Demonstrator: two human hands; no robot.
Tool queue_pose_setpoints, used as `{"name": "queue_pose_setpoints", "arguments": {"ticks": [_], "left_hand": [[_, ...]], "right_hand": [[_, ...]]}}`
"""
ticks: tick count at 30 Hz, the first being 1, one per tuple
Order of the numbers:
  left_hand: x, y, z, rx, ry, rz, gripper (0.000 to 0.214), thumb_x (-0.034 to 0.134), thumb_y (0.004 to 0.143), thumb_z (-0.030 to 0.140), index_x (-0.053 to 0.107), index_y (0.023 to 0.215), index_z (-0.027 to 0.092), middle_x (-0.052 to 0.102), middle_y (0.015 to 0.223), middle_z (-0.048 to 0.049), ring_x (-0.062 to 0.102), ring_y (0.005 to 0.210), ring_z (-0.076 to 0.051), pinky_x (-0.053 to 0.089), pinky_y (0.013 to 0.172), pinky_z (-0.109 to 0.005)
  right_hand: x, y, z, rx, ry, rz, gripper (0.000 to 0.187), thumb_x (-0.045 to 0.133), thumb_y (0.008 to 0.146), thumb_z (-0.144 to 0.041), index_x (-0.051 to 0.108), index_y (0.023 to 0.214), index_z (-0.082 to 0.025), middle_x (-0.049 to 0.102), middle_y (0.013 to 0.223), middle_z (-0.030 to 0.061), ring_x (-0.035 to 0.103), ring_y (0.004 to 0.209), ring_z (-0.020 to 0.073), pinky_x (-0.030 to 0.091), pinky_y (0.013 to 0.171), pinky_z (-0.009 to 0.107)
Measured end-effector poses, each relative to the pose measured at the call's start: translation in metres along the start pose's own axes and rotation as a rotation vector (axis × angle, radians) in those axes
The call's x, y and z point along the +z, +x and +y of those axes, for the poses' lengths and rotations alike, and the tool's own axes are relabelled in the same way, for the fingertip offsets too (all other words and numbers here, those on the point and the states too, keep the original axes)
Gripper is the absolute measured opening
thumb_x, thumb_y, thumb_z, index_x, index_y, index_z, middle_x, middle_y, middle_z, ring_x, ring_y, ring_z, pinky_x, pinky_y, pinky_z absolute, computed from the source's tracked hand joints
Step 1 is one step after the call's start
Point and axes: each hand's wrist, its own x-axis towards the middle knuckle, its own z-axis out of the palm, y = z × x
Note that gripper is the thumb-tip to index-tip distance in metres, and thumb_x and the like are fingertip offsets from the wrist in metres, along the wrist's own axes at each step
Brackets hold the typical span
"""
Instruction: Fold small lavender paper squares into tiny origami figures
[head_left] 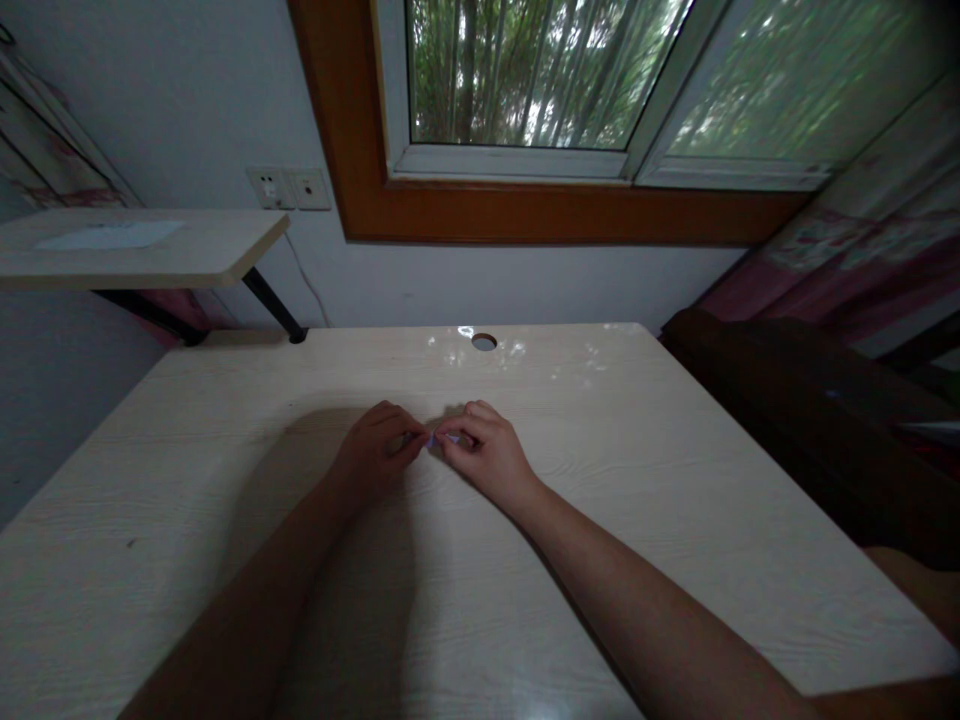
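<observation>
My left hand (380, 442) and my right hand (486, 447) meet fingertip to fingertip above the middle of the light wooden desk (570, 570). Between their pinched fingers is a small pale purple piece (431, 440), thin like folded paper, though its kind is too small to make out. Part of it shows beneath the right fingers; the rest is hidden by the fingertips. Both hands are closed in a pinch on it.
A raised shelf (142, 262) on black legs stands at the back left, with a white sheet (112, 236) on it. Near the back edge the desk has a round cable hole (484, 342). Dark wooden furniture (787, 420) borders the right side, under a window (525, 80).
</observation>
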Motion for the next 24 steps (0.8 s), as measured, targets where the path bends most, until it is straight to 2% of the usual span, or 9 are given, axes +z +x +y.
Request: {"name": "queue_pose_setpoints", "arguments": {"ticks": [4,9,12,16,19,24], "left_hand": [[-0.002,0.001,0.0,-0.066,-0.032,0.047,0.008,0.063,0.088,0.024,0.069,0.083,0.019,0.068,0.079,-0.0041,0.061,0.078,-0.017,0.049,0.075,-0.031],[-0.004,0.001,-0.004,-0.206,-0.047,0.121,0.012,0.065,0.086,0.028,0.067,0.08,0.019,0.067,0.076,-0.002,0.061,0.071,-0.015,0.048,0.068,-0.027],[-0.004,0.0,-0.006,-0.268,-0.088,0.121,0.011,0.065,0.086,0.029,0.068,0.081,0.019,0.068,0.078,-0.0015,0.061,0.071,-0.014,0.048,0.066,-0.025],[-0.001,0.0,-0.007,-0.282,-0.114,0.095,0.012,0.065,0.085,0.03,0.068,0.082,0.019,0.068,0.079,-0.0014,0.061,0.071,-0.014,0.047,0.065,-0.024],[0.001,0.0,-0.006,-0.293,-0.12,0.045,0.012,0.064,0.086,0.029,0.068,0.083,0.019,0.068,0.079,-0.0016,0.061,0.072,-0.014,0.047,0.066,-0.025],[0.001,0.001,-0.002,-0.278,-0.128,-0.048,0.013,0.06,0.088,0.029,0.067,0.085,0.018,0.067,0.079,-0.0017,0.061,0.073,-0.015,0.046,0.068,-0.026]], "right_hand": [[-0.002,0.001,0.003,0.086,-0.007,0.032,0.007,0.067,0.081,-0.02,0.074,0.08,-0.024,0.047,0.063,-0.0007,0.05,0.067,0.0167,0.037,0.061,0.029],[-0.006,0.003,0.011,0.219,0.013,0.181,0.007,0.066,0.081,-0.021,0.073,0.079,-0.021,0.045,0.064,-0.0017,0.048,0.062,0.0144,0.036,0.059,0.028],[-0.006,0.003,0.013,0.234,0.071,0.215,0.009,0.065,0.084,-0.023,0.072,0.081,-0.02,0.05,0.068,-0.0005,0.05,0.065,0.0146,0.04,0.063,0.028],[-0.005,0.003,0.008,0.136,0.166,0.051,0.014,0.065,0.087,-0.028,0.072,0.097,-0.022,0.062,0.087,0.0041,0.058,0.08,0.0171,0.046,0.073,0.03],[-0.004,0.002,0.003,0.084,0.145,-0.048,0.011,0.061,0.09,-0.028,0.071,0.091,-0.023,0.066,0.084,0.0034,0.059,0.083,0.0178,0.045,0.076,0.031],[-0.004,0.001,0.002,0.099,0.137,-0.08,0.012,0.059,0.091,-0.027,0.069,0.086,-0.022,0.064,0.079,0.0023,0.058,0.074,0.0156,0.043,0.066,0.028]]}}
